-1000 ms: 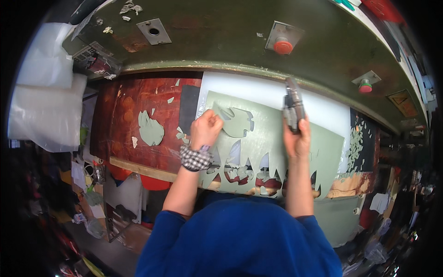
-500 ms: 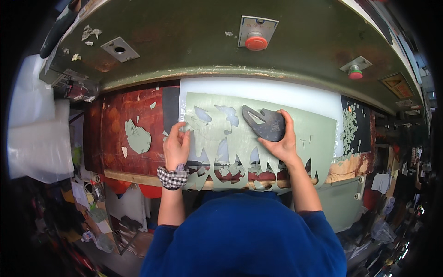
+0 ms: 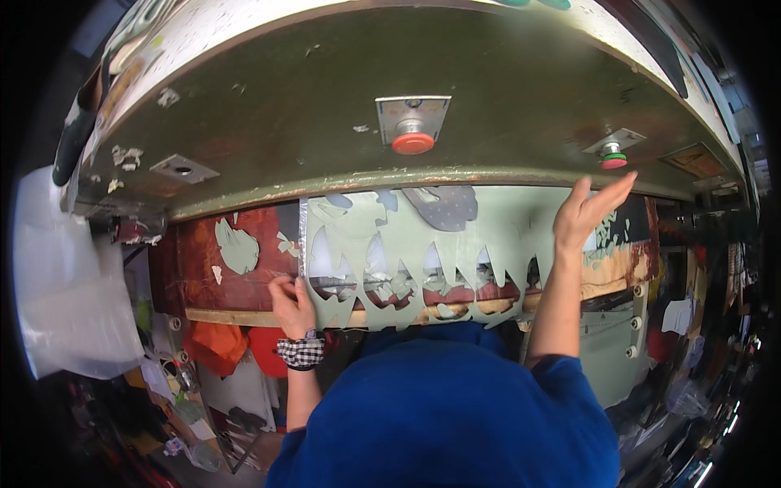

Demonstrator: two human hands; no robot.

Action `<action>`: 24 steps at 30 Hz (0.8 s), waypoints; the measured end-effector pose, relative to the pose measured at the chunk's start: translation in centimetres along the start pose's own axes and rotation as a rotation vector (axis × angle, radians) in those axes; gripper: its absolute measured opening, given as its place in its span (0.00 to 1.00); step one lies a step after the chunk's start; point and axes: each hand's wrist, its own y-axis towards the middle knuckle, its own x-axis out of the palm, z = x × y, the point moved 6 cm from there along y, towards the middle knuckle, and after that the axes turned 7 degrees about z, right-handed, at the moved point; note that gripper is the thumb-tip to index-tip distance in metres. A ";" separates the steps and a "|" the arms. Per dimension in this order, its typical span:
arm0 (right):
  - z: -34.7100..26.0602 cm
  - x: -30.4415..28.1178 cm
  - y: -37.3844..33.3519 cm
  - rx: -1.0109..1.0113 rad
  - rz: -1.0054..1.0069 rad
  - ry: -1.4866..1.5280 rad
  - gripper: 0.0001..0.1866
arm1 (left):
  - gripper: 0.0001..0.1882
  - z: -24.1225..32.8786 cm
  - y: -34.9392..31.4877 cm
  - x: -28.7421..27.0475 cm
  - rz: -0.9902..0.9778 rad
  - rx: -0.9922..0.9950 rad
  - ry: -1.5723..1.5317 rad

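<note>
A pale green sheet, cut through with rows of pointed openings, lies over a white board and overhangs the front edge. On its far part rests a dark, curved cutting die, with its far side hidden under the machine's beam. My right hand is raised at the right end of the sheet. It is empty, its fingers stretched toward a red button with a green ring. By the sheet's left edge, my left hand hovers low with loosely bent fingers and thumb apart. I see nothing in it.
The green machine beam spans the far side and carries a larger red button. Green scraps lie on the red surface at left, and several small offcuts at right. Plastic sheeting hangs at far left.
My right hand has let go of the cutting die and moved right and up toward the button. My left hand has drawn back toward me. The beam now covers more of the sheet in view.
</note>
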 end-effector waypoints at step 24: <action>-0.8 6.0 -13.0 -0.396 -0.838 0.060 0.27 | 0.17 -1.9 3.4 3.9 -0.087 0.007 0.010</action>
